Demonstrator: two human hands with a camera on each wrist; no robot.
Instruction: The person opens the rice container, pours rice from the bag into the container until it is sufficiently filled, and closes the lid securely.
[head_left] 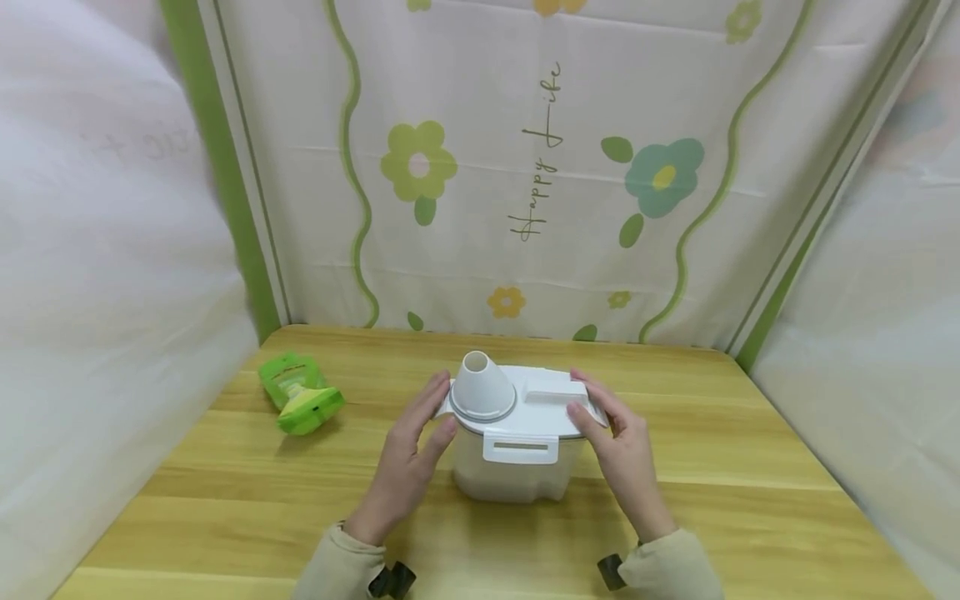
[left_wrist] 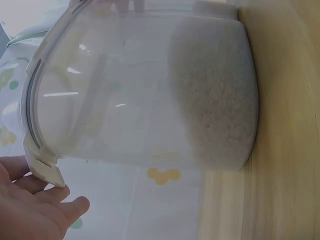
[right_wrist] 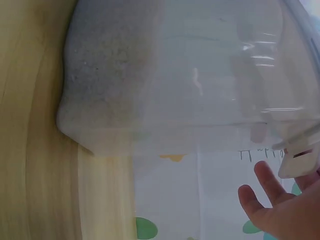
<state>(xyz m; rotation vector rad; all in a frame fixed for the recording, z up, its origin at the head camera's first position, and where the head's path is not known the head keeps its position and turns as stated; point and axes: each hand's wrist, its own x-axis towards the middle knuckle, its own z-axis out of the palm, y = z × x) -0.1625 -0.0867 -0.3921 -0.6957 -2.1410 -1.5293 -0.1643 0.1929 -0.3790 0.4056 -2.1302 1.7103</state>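
A translucent storage box [head_left: 513, 483] with a white lid [head_left: 540, 375] stands on the table. Pale, grain-like contents [left_wrist: 220, 100] fill its lower part. The lid carries a white cone-shaped spout [head_left: 482, 387] on the left and a raised handle [head_left: 555, 392] on the right. My left hand [head_left: 408, 458] is at the lid's left end, fingers extended beside a tilted-out side latch [left_wrist: 45, 170]. My right hand [head_left: 622, 450] is at the right end, thumb on the lid's top and other fingers spread by the right latch [right_wrist: 300, 160]. The front latch [head_left: 521, 448] sticks outward.
A green pouch [head_left: 288, 371] lies at the back left of the wooden table [head_left: 750, 500], with a green and yellow piece [head_left: 311, 408] at its front end. A flower-printed curtain [head_left: 480, 208] hangs behind the table, and white cloth [head_left: 105, 292] closes in the sides.
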